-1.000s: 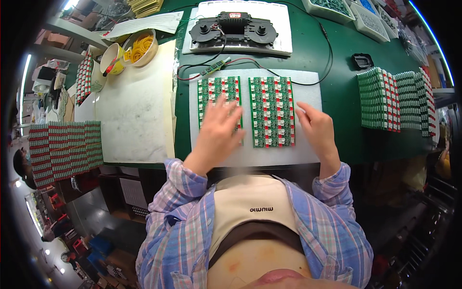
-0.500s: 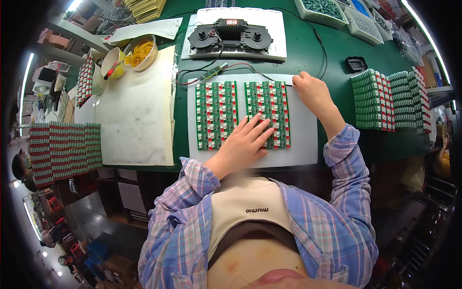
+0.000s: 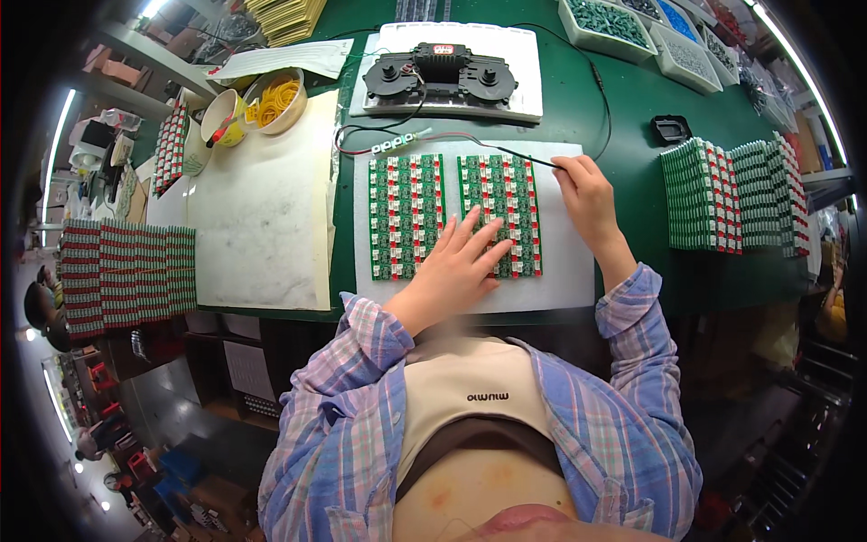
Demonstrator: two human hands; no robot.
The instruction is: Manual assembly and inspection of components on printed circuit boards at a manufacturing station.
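Two green circuit board panels with rows of white and red connectors lie side by side on a white mat [image 3: 567, 271]: a left panel [image 3: 406, 217] and a right panel [image 3: 524, 208]. My left hand [image 3: 454, 268] rests flat, fingers spread, on the lower left part of the right panel. Above that panel's upper right corner, my right hand [image 3: 585, 191] pinches a thin black probe [image 3: 535, 159] whose tip points left, along the panel's top edge. Contact at the tip is too small to tell. A red lead runs from near the probe to a small strip board [image 3: 397, 143] with bright white spots.
Behind the mat stands a black device with two round knobs [image 3: 440, 77] on a white block. Stacked boards rise at the right [image 3: 703, 194] and left [image 3: 126, 275]. Bowls, one with yellow rubber bands [image 3: 278, 101], sit back left; trays of small parts [image 3: 607, 27] back right.
My right hand has shifted slightly down, and more of the probe shows, reaching left over the right panel's top edge. Bright white spots now show on the strip board. My left hand stays on the panel.
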